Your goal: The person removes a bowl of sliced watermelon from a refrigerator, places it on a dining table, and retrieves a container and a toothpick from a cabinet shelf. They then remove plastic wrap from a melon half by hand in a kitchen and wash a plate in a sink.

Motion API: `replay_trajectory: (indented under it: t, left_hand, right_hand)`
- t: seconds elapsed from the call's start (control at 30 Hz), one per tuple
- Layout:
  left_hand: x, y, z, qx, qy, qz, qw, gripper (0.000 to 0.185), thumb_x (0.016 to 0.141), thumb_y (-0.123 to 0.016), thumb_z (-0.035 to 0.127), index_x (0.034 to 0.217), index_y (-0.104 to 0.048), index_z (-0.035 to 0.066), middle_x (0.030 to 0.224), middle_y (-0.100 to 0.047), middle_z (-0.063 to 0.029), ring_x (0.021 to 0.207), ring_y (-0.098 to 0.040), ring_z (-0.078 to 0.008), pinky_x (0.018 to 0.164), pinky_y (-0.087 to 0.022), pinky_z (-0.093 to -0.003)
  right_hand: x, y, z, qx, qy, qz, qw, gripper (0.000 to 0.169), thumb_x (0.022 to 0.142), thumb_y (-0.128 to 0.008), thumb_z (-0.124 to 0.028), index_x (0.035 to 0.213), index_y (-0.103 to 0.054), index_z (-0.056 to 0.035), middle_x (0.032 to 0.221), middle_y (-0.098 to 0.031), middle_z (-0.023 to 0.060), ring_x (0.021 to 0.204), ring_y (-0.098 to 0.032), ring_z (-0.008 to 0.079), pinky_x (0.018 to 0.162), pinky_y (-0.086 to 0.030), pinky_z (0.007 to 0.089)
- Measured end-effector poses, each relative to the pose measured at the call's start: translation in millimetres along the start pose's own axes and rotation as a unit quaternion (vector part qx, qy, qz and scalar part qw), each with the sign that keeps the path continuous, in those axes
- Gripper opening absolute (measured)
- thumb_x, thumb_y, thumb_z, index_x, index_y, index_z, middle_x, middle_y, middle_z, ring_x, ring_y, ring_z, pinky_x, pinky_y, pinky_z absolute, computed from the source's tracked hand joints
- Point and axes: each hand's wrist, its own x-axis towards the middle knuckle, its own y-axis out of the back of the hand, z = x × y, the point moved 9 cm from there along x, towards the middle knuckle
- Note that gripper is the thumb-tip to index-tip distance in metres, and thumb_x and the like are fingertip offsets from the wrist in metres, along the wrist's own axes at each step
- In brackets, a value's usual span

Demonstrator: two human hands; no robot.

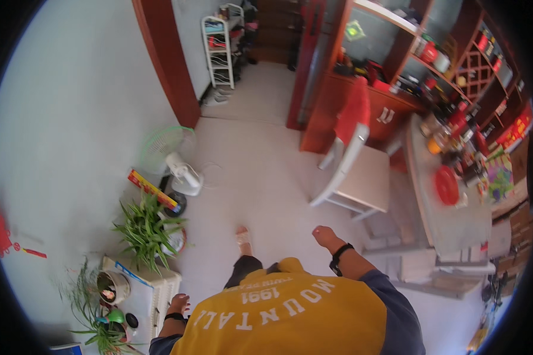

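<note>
My left hand [179, 304] hangs by my side with nothing visible in it, its fingers slightly curled and apart. It is nearest to a white cabinet [149, 298] that bears potted plants. In front of my body on the other side, my right hand [327, 236] is curled into a loose fist over the pale floor, and no object shows in it. A dark band circles each wrist. Closest to that hand is a dining chair [365, 175] with a pale seat and a red cover over its backrest. One sandalled foot [244, 238] shows below me.
A white electric fan [184, 175] stands by the left wall, with a long narrow box [154, 190] and a spider plant [149, 228] nearer. To the right, a table [455, 222] holds a red bowl [446, 185] and several jars. Ahead, a shoe rack [220, 53] stands past the doorway.
</note>
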Motion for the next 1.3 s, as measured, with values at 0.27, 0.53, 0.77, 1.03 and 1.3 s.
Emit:
replay_trajectory:
  t: [0.27, 0.53, 0.77, 1.03, 1.3]
  left_hand:
    - [190, 35, 160, 0.348, -0.227, 0.043, 0.908, 0.02, 0.075, -0.055, 0.02, 0.087, -0.06, 0.005, 0.087, -0.061, -0.0103, 0.073, -0.059, -0.025, 0.061, -0.049, -0.035]
    - [239, 53, 394, 0.243, -0.381, 0.058, 0.89, 0.033, 0.073, -0.057, 0.023, 0.1, -0.054, 0.004, 0.092, -0.061, -0.0146, 0.086, -0.058, -0.0277, 0.074, -0.047, -0.0328]
    - [310, 72, 307, 0.303, -0.296, 0.003, 0.906, 0.024, 0.079, -0.054, 0.019, 0.1, -0.054, 0.008, 0.078, -0.06, -0.0085, 0.067, -0.058, -0.0197, 0.064, -0.047, -0.0342]
    - [249, 106, 325, -0.146, 0.039, -0.003, 0.989, 0.028, 0.078, -0.057, 0.019, 0.103, -0.052, 0.007, 0.085, -0.058, -0.0082, 0.075, -0.058, -0.0185, 0.064, -0.048, -0.0352]
    - [342, 166, 482, 0.072, -0.08, -0.116, 0.987, 0.008, 0.081, -0.05, 0.018, 0.081, -0.051, 0.011, 0.065, -0.048, -0.0023, 0.055, -0.049, -0.0152, 0.047, -0.041, -0.03]
  right_hand:
    - [39, -18, 32, -0.185, 0.024, -0.149, 0.971, 0.02, 0.075, -0.045, -0.012, 0.079, -0.064, -0.0074, 0.085, -0.062, 0.0143, 0.08, -0.06, 0.0288, 0.065, -0.049, 0.0392]
    - [97, 9, 80, 0.036, -0.185, -0.154, 0.97, 0.033, 0.081, -0.042, -0.03, 0.075, -0.064, -0.0055, 0.081, -0.061, 0.0172, 0.083, -0.057, 0.0319, 0.076, -0.044, 0.0401]
    - [182, 18, 115, 0.041, -0.191, -0.112, 0.974, 0.035, 0.079, -0.046, -0.031, 0.075, -0.064, -0.0014, 0.082, -0.06, 0.0209, 0.083, -0.056, 0.035, 0.077, -0.044, 0.0413]
    - [375, 111, 60, 0.053, -0.143, -0.064, 0.986, 0.029, 0.078, -0.044, -0.024, 0.079, -0.061, 0.0003, 0.083, -0.059, 0.0223, 0.08, -0.057, 0.037, 0.071, -0.046, 0.0417]
    - [440, 149, 21, 0.071, -0.162, -0.058, 0.983, 0.03, 0.079, -0.043, -0.021, 0.082, -0.06, 0.0036, 0.085, -0.058, 0.0246, 0.08, -0.056, 0.0388, 0.072, -0.045, 0.0453]
